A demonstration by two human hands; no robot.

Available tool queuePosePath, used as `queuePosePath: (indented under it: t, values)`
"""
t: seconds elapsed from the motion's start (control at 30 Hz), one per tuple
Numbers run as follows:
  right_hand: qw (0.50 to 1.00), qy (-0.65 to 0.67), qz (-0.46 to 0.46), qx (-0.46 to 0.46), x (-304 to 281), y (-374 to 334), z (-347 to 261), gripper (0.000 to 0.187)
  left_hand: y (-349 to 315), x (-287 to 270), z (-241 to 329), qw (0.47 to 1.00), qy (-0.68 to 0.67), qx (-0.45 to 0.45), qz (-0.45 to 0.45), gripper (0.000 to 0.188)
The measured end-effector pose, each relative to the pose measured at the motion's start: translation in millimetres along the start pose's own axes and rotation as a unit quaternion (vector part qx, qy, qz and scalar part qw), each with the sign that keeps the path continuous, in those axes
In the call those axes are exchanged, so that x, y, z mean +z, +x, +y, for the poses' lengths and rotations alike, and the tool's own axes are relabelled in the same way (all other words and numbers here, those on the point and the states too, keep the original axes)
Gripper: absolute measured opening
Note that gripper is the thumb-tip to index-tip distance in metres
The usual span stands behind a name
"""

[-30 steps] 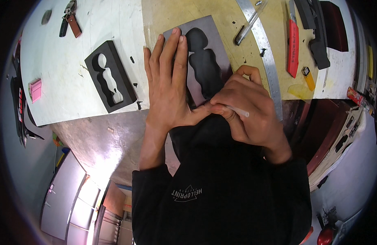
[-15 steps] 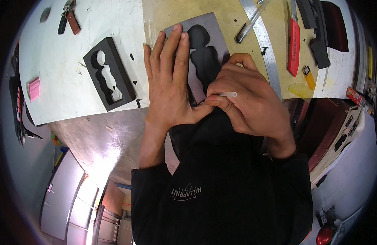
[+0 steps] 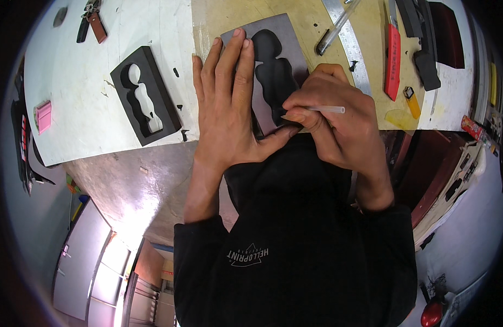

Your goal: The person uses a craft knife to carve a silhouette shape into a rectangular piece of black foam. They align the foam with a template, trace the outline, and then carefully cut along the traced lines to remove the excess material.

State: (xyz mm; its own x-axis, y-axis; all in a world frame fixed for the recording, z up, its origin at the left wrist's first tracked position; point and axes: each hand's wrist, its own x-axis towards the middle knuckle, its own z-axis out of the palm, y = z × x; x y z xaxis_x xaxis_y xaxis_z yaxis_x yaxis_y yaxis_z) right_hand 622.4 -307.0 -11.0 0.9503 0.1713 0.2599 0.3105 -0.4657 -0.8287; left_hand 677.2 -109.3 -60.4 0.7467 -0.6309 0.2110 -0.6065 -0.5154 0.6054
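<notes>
My left hand lies flat with fingers stretched over the left side of a dark grey sheet; its thumb reaches across near the lower edge. On the sheet rests a black rounded piece with a narrow neck, like a figure outline. My right hand is closed in a pinch round a slim pen with a whitish, see-through barrel. The pen's tip end sits by the lower end of the black piece, just above my left thumb. My right fingers partly cover the sheet's right edge.
Left of my hands stands a black block with a figure-shaped cut-out. Keys and a pink item lie farther left. To the right are a capped pen, steel ruler, red cutter, yellow blade holder and black offcuts.
My right hand has shifted a little right and away from me, and the pen now points more sideways, with more of its barrel showing. My left hand stays on the sheet.
</notes>
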Motion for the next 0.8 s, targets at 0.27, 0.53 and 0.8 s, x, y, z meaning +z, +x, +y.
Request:
queuePosePath:
  t: [0.27,0.53,0.8]
  values:
    - [0.999,-0.018,0.019,-0.043,4.1,11.2,5.5,0.011,-1.8,2.8,-3.2,1.0,-0.004,0.004,0.005,0.12]
    - [0.998,-0.046,0.026,-0.037,10.7,21.5,8.4,0.013,-2.7,3.7,-4.0,1.0,0.001,0.002,0.005,0.12]
    - [0.998,-0.051,0.029,-0.029,11.9,26.3,12.0,0.012,-3.4,4.1,-4.9,1.0,0.008,0.004,0.002,0.12]
